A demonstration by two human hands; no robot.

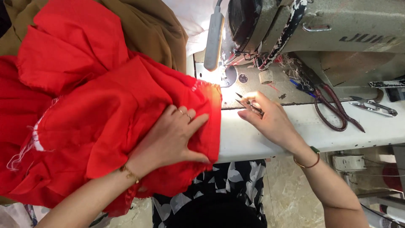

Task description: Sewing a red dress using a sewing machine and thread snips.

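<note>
My left hand (pixel 171 137) lies flat with fingers spread on a large piece of red fabric (pixel 97 114), pressing it onto the white table (pixel 270 135) left of the sewing machine. My right hand (pixel 270 120) rests on the table just right of the fabric's edge and grips small thread snips (pixel 249 102), whose tips point up-left toward the needle area (pixel 225 74). The lit needle plate sits just beyond the fabric's upper right corner.
A grey industrial sewing machine (pixel 337 29) fills the upper right. Dark red-handled scissors (pixel 333 107) and metal snips (pixel 373 106) lie on the table to the right. Brown cloth (pixel 152 29) is piled behind the red fabric. My patterned lap (pixel 228 185) is below the table edge.
</note>
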